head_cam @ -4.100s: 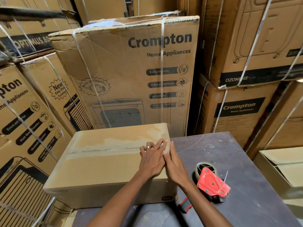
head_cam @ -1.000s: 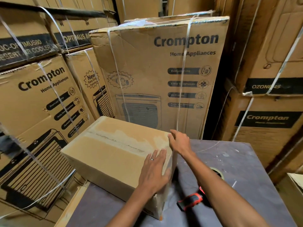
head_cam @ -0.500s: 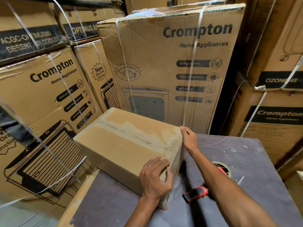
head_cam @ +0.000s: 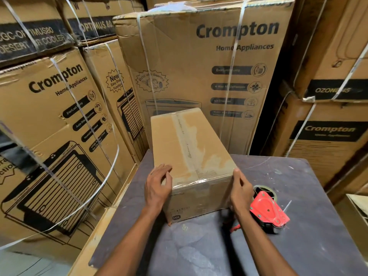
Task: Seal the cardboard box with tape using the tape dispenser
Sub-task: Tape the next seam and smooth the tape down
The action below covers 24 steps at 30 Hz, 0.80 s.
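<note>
A plain brown cardboard box (head_cam: 187,156) lies on the dark table (head_cam: 298,246) with its short end toward me. Clear tape runs along its top seam and folds over the near edge. My left hand (head_cam: 158,186) holds the box's near left corner, fingers resting on the top. My right hand (head_cam: 242,192) presses flat against the near right side. The red tape dispenser (head_cam: 267,213) rests on the table just right of my right wrist, with its tape roll behind it; neither hand touches it.
Tall strapped Crompton cartons (head_cam: 209,72) stand right behind the table, and more are stacked at the left (head_cam: 55,136) and right (head_cam: 326,132). Another open carton's edge (head_cam: 358,208) shows at the far right.
The box has been turned on the table, so its short end now faces me. My left hand moved from the near corner to the left side, my right hand from the far corner to the right side.
</note>
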Each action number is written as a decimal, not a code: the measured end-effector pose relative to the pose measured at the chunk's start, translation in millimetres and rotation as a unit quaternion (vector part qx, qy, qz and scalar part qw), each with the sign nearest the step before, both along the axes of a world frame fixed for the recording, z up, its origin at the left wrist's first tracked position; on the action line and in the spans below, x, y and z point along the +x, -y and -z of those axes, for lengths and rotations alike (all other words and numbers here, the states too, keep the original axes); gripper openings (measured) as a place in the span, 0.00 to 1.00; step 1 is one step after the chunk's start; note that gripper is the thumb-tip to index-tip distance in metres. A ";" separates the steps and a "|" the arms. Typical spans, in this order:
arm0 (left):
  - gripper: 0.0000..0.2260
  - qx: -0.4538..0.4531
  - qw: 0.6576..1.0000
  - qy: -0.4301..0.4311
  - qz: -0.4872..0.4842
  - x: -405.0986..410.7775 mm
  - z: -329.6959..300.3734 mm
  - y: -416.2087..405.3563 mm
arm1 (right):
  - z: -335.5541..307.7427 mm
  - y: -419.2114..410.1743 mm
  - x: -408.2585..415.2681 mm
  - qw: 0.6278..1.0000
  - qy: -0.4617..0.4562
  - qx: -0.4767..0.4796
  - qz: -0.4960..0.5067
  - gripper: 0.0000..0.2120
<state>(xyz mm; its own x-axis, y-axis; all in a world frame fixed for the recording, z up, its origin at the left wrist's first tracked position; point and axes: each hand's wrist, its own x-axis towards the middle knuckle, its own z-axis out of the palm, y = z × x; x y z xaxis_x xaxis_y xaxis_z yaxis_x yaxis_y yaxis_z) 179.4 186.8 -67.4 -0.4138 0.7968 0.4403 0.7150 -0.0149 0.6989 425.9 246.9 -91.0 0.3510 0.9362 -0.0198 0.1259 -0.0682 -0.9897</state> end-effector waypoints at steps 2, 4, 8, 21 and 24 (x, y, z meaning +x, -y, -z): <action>0.18 -0.032 0.999 0.011 0.011 -10.6 1.6 -2.7 | 21.6 14.9 -2.6 0.997 0.054 -0.051 -0.009 0.23; 0.20 -0.056 0.998 0.024 0.025 -19.4 4.1 -3.4 | 53.9 29.7 2.3 0.987 0.094 -0.124 -0.042 0.26; 0.20 -0.095 0.992 -0.049 0.062 -16.9 -4.5 -3.7 | 62.3 43.3 13.8 0.987 0.103 -0.123 0.015 0.33; 0.20 -0.045 0.935 -0.316 0.157 23.4 9.5 0.3 | -13.4 -9.7 -67.8 0.806 0.499 0.258 -0.186 0.21; 0.18 0.009 0.929 -0.339 0.150 15.4 17.9 2.2 | -7.7 -13.8 -45.2 0.774 0.547 0.280 -0.151 0.20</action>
<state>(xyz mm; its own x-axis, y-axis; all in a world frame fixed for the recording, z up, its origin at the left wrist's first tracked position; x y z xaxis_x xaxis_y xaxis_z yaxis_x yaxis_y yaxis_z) 194.8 184.6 -85.3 0.2024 0.8218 0.5326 0.9526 -0.2913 0.0874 380.7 260.7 -83.3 -0.3663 0.7330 0.5732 0.8360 0.5297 -0.1431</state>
